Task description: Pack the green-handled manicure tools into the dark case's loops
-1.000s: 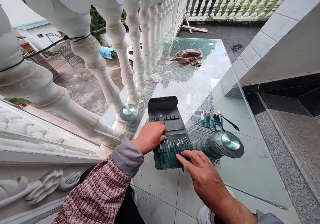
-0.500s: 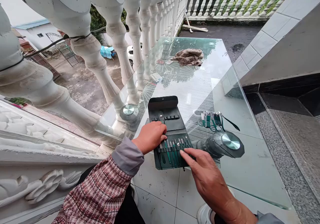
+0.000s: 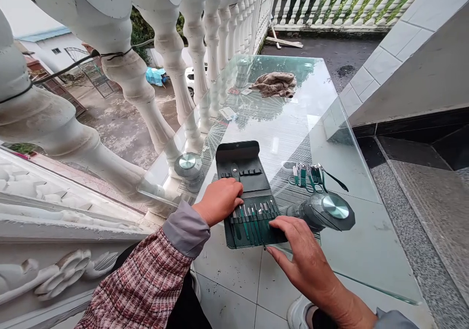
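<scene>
An unfolded black manicure case (image 3: 252, 185) lies on the glass table, its upper flap raised at the far end. Slim green-handled tools (image 3: 252, 221) stand side by side in its near pocket, and one pokes out past the near edge. My left hand (image 3: 220, 199) is closed at the case's left side, fingers curled over it. At the lower right corner is my right hand (image 3: 304, 251), thumb and forefinger apart around that corner, the thumb close to the protruding tool end. To the right lie nail clippers (image 3: 315, 174) and small scissors (image 3: 294, 178), grouped together.
The glass table (image 3: 366, 251) has metal-capped supports (image 3: 335, 206) under it. A crumpled brown cloth (image 3: 274, 83) and a small card (image 3: 227, 113) lie farther back. White balusters (image 3: 139, 89) run along the left; stone steps (image 3: 421, 192) are on the right.
My right thumb and forefinger have parted, the thumb dropping below the case's near edge and the fingers moving toward its right side. My left hand stays in place.
</scene>
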`<state>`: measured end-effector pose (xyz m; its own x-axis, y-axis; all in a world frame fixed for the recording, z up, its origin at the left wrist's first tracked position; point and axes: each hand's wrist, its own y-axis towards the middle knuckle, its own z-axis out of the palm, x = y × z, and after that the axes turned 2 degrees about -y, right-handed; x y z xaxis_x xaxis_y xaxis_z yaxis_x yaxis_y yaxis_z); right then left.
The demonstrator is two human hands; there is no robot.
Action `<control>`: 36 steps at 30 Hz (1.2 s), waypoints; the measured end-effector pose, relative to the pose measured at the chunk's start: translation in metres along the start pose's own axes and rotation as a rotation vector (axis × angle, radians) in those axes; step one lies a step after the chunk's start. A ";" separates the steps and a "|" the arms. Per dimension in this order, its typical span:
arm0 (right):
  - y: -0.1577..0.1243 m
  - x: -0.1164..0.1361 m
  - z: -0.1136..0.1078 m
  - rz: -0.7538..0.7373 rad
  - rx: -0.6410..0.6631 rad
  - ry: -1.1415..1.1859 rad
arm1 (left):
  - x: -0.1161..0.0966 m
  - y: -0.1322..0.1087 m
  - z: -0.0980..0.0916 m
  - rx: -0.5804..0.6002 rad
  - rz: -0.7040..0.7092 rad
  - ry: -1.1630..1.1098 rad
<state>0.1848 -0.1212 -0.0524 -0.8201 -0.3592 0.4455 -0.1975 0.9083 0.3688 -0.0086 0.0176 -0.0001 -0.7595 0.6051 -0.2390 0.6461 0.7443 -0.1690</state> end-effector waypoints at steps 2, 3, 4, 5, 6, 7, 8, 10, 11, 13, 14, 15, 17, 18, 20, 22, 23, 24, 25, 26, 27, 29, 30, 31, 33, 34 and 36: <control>0.002 0.001 -0.001 0.026 -0.006 0.008 | 0.000 0.000 0.000 -0.004 0.001 0.002; 0.003 0.002 -0.002 0.030 -0.002 0.009 | 0.000 0.000 0.001 -0.007 0.001 0.004; 0.003 0.003 -0.002 0.028 0.006 0.009 | 0.000 0.000 0.001 -0.009 0.003 0.006; 0.003 0.003 -0.003 0.020 0.019 0.008 | 0.000 0.000 0.001 -0.011 0.003 0.008; 0.003 0.003 -0.004 0.013 0.033 0.007 | 0.001 0.000 0.001 -0.012 0.005 0.010; 0.003 0.004 -0.004 0.009 0.044 0.007 | 0.001 0.000 0.002 -0.013 0.008 0.011; 0.003 0.004 -0.004 0.007 0.050 0.006 | 0.001 0.000 0.002 -0.013 0.011 0.011; 0.003 0.003 -0.004 0.016 0.041 0.010 | 0.001 0.000 0.002 -0.014 0.012 0.011; 0.003 0.003 -0.003 0.025 0.032 0.014 | 0.001 0.000 0.002 -0.014 0.011 0.011; 0.003 0.004 -0.003 0.045 0.014 0.025 | 0.002 0.000 0.003 -0.015 0.007 0.010; 0.004 0.004 -0.003 0.052 0.011 0.029 | 0.002 0.000 0.003 -0.015 0.006 0.009; 0.004 0.005 -0.003 0.054 0.013 0.029 | 0.002 0.001 0.003 -0.015 0.006 0.009; 0.005 0.006 -0.003 0.051 0.026 0.018 | 0.002 0.001 0.003 -0.014 0.007 0.011; 0.005 0.007 -0.003 0.050 0.031 0.008 | 0.002 0.001 0.004 -0.012 0.006 0.012; 0.004 0.007 -0.002 0.056 0.030 -0.008 | 0.002 0.001 0.004 -0.011 0.003 0.013; 0.004 0.008 -0.001 0.064 0.016 -0.011 | 0.002 0.001 0.004 -0.014 0.003 0.013; 0.005 0.008 -0.001 0.068 0.010 -0.008 | 0.002 0.001 0.004 -0.016 0.003 0.013; 0.005 0.008 -0.001 0.071 0.005 -0.004 | 0.002 0.001 0.004 -0.019 0.004 0.012; 0.005 0.008 -0.001 0.075 0.002 -0.002 | 0.001 0.001 0.003 -0.020 0.006 0.012; 0.006 0.008 -0.001 0.078 -0.002 -0.002 | 0.001 0.001 0.003 -0.018 0.006 0.011; 0.006 0.008 -0.002 0.080 -0.007 -0.004 | 0.001 0.000 0.002 -0.017 0.005 0.011; 0.007 0.008 -0.002 0.081 -0.015 -0.012 | 0.001 0.000 0.002 -0.012 0.002 0.007; 0.007 0.009 -0.002 0.080 -0.014 -0.015 | 0.001 0.000 0.002 -0.010 0.001 0.006; 0.006 0.010 -0.001 0.077 -0.014 -0.015 | 0.001 0.000 0.002 -0.010 0.000 0.004; 0.005 0.011 0.000 0.067 -0.027 -0.008 | 0.001 0.001 0.002 -0.016 0.004 0.002; 0.005 0.012 -0.001 0.057 -0.043 -0.003 | 0.002 0.001 0.003 -0.020 0.006 0.001; 0.005 0.009 -0.003 0.029 -0.093 -0.003 | 0.003 0.001 0.004 -0.027 0.008 0.002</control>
<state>0.1781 -0.1203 -0.0444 -0.8263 -0.3322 0.4548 -0.1230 0.8945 0.4299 -0.0094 0.0191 -0.0050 -0.7546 0.6113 -0.2383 0.6497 0.7470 -0.1410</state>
